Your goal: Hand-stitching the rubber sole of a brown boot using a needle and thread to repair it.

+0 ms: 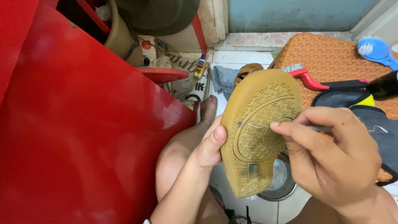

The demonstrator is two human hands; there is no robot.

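My left hand grips a shoe by its edge, with the tan rubber sole turned up toward me. My right hand pinches a thin metal needle-like tool between thumb and forefinger. Its tip touches the patterned tread near the middle of the sole. The shoe's upper is hidden behind the sole.
A large red plastic surface fills the left. An orange woven mat lies at the right with a red-handled brush, a blue brush and dark shoe insoles. A metal bowl sits on the tiled floor below the shoe.
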